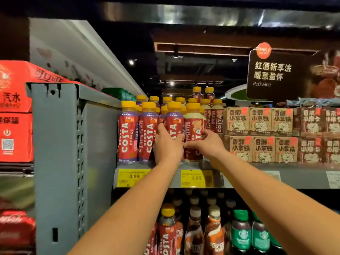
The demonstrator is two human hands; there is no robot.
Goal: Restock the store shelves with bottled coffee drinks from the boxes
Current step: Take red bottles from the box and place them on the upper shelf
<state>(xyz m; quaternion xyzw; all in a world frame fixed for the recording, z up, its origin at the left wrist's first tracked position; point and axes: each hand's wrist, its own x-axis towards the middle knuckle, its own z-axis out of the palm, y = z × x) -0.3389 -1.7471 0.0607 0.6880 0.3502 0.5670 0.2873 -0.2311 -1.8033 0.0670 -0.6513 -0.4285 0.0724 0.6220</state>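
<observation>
Several red Costa coffee bottles (127,133) with yellow caps stand in rows on the upper shelf (239,178). My left hand (166,145) grips one front-row bottle (173,122) around its middle. My right hand (206,142) grips the neighbouring bottle (193,126), whose label is turned sideways. Both bottles stand upright at the shelf's front edge, side by side. Yellow price tags (195,178) reading 4.99 hang on the shelf lip below them.
Brown cartons of small latte packs (261,135) are stacked right of the bottles. A grey shelf upright (57,162) stands to the left, with red soda cases (14,111) beyond. The lower shelf holds more coffee bottles (213,234). A red wine sign (276,74) hangs above.
</observation>
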